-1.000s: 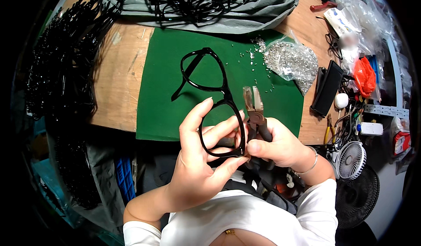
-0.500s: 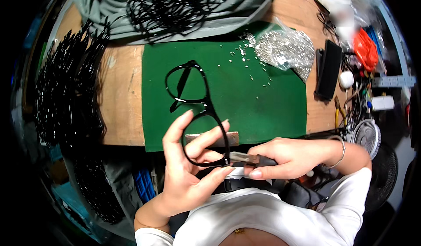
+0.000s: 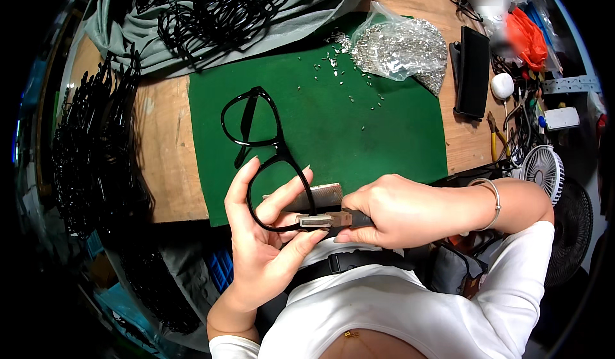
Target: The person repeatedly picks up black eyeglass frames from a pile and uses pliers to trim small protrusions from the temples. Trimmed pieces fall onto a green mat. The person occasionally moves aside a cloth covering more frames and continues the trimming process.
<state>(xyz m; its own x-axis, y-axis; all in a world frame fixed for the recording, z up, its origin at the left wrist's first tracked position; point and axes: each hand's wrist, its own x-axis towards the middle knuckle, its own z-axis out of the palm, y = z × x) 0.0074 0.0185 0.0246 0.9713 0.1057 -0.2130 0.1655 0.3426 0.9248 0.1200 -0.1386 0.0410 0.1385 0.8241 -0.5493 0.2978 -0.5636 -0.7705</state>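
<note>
A black eyeglass frame [image 3: 280, 144] is held up over the near edge of the green mat [image 3: 346, 154]. My left hand [image 3: 270, 247] grips its near rim, with thumb and fingers around it. One temple arm [image 3: 248, 119] is folded out behind the far rim. My right hand [image 3: 384, 213] is closed around the dark handles of a pair of pliers [image 3: 325, 220]. The metal jaws lie against the near corner of the frame, just above my left thumb. Whether they bite on it is too small to tell.
A clear bag of small silvery pieces [image 3: 397, 48] lies on the mat's far right, some spilled beside it. Black frames pile on a grey cloth [image 3: 320, 13] and at the left [image 3: 96, 154]. Rightward are a black case [image 3: 472, 73], yellow-handled pliers [image 3: 493, 138] and a white fan [image 3: 543, 172].
The pliers have moved left, and their jaws now overlap the frame's near corner. My left hand still holds the frame. The whole view has shifted and turned slightly.
</note>
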